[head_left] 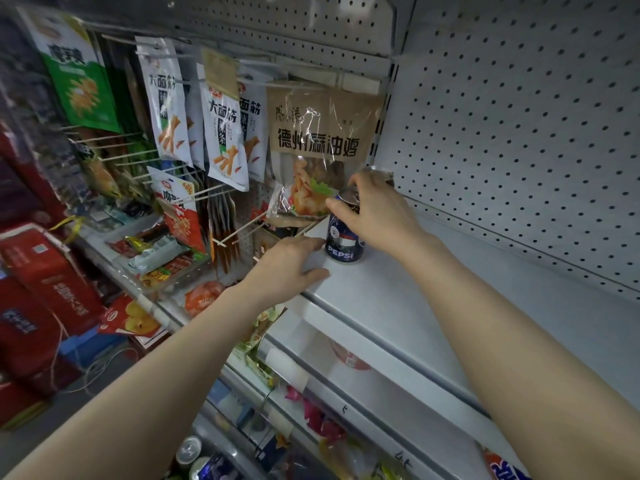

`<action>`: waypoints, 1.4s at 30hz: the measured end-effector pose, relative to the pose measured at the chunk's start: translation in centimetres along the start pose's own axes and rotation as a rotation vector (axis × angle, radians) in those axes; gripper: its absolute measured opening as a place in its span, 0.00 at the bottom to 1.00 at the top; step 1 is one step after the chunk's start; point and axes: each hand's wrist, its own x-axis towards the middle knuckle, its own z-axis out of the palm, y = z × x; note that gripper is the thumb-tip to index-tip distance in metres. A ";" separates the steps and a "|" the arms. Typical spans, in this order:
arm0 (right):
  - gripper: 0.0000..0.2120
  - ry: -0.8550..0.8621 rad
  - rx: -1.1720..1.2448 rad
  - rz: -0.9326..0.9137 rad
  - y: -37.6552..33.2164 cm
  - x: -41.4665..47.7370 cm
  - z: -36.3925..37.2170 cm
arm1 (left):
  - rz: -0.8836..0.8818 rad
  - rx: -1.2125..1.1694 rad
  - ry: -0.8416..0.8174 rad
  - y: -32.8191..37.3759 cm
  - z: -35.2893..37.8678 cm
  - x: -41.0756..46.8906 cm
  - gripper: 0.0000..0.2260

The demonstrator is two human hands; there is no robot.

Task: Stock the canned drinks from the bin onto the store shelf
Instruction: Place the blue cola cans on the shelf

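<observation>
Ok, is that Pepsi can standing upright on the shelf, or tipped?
Upright. The Pepsi can stands base-down on the shelf, logo level, right hand gripping its top.

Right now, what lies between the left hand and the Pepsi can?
Only bare shelf. In the head view the left hand rests flat on the shelf edge, its fingers just short of the Pepsi can, which the right hand grips from above.

The white metal shelf (408, 306) has a perforated back panel (519, 133) and a pale price strip along its front edge. A blue Pepsi can (343, 242) stands upright near its left end, with a second dark can (382, 175) behind it, close to the back. The left hand (287, 268) rests flat on the front left corner
</observation>
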 end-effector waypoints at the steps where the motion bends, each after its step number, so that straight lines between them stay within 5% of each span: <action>1: 0.27 0.004 -0.002 -0.012 0.1 0.0 0.1 | 0.005 0.006 0.001 0.0 0.0 0.0 0.25; 7: 0.28 -0.016 -0.003 -0.014 0.2 0.0 0.3 | 0.020 0.027 -0.022 -0.3 -0.3 0.2 0.24; 12: 0.26 -0.229 0.185 -0.049 0.3 -0.4 -1.7 | 0.024 0.051 -0.051 -0.7 -0.9 0.0 0.25; 17: 0.27 -0.200 0.030 0.077 -0.7 -0.5 -3.1 | 0.048 0.064 -0.077 -1.0 -1.3 -0.7 0.24; 21: 0.25 -0.386 0.323 0.120 -1.1 -1.3 -5.0 | 0.065 0.067 -0.078 -1.4 -1.8 -1.0 0.24; 28: 0.23 -0.142 0.034 0.101 -2.1 -1.2 -3.1 | 0.061 0.084 -0.091 -1.6 -2.1 -1.3 0.24; 35: 0.27 -0.135 -0.076 0.140 -2.5 -1.8 -2.2 | 0.084 0.084 -0.064 -2.6 -2.8 -2.3 0.23; 38: 0.28 0.011 -0.262 0.053 -4.0 -3.7 -1.9 | 0.111 0.082 0.025 -3.6 -3.7 -4.5 0.21; 42: 0.25 0.185 -0.225 -0.094 -8.2 -8.9 0.3 | 0.129 0.120 0.100 -6.3 -4.6 -9.8 0.18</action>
